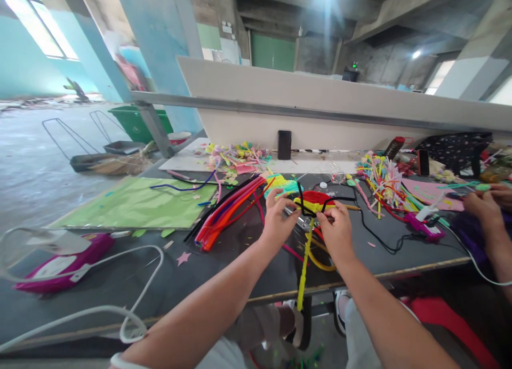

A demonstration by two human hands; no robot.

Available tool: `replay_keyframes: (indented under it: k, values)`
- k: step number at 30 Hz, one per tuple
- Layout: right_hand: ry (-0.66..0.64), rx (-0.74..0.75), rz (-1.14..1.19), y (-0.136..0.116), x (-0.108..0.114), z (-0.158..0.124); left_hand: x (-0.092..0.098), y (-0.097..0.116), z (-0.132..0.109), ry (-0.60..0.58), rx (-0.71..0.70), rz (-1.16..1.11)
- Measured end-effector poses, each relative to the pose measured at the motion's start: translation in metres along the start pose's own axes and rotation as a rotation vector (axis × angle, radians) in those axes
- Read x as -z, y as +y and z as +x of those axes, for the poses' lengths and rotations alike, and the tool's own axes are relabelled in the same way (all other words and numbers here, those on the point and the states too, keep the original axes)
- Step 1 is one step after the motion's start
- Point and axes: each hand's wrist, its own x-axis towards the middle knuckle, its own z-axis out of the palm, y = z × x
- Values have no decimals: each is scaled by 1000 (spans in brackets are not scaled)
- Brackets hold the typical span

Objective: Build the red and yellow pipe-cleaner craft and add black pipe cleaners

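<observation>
Between my two hands is a craft piece of fuzzy pipe cleaners. It has a red and yellow part (316, 197), black pipe cleaners (301, 194) bent around it, and a long yellow stem (304, 273) hanging past the table edge. My left hand (279, 219) pinches the piece from the left, thumb and forefinger together. From the right, my right hand (336, 230) pinches it near the black bend. The fingertips partly hide the grip points. Left of my hands lies a bundle of red, orange, purple and black pipe cleaners (230, 214).
A green sheet (132, 203) covers the table's left side. Purple power strips (64, 262) with white cables lie left and right. Piles of pipe-cleaner pieces (380, 179) and a phone (284, 145) stand toward the back board. Another person's hands (486, 206) work at far right.
</observation>
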Motion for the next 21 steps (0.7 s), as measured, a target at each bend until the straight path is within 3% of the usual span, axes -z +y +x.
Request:
replay_keyframes:
  k: [2,5,10,21]
  values:
    - [3,-3,5,0,-1,0,1,5,-2,-81,-129,168]
    - [-3,-8,21,0,-3,-1,0,12,-5,-197,-211,309]
    - [-8,11,18,0,-6,-3,1,15,-6,-220,-243,453]
    - [-94,85,36,-2,-4,-4,10,21,-4,-261,-386,533]
